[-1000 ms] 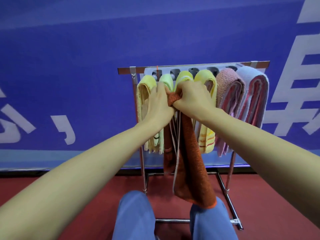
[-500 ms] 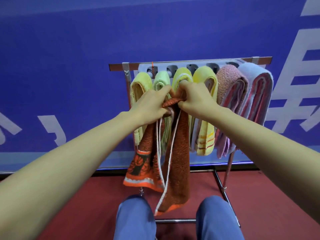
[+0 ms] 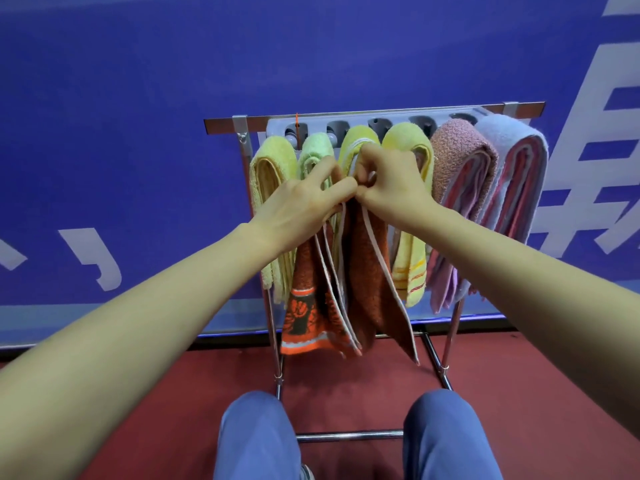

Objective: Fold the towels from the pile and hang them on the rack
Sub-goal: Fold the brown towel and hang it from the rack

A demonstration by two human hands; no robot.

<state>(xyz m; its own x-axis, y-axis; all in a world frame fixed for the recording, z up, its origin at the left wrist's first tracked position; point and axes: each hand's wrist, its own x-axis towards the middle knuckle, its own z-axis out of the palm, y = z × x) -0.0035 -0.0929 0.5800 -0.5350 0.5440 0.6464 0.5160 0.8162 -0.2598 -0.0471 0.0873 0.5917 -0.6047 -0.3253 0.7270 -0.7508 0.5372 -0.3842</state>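
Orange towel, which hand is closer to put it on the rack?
Probably right. The right hand pinches the orange towel at its top, nearer the rack; the left hand grips lower.

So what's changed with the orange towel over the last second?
The orange towel opened from one narrow hanging strip into several layers; its patterned end swung out on the left. The left hand and right hand kept pinching its top. Hung towels on the rack stayed put.
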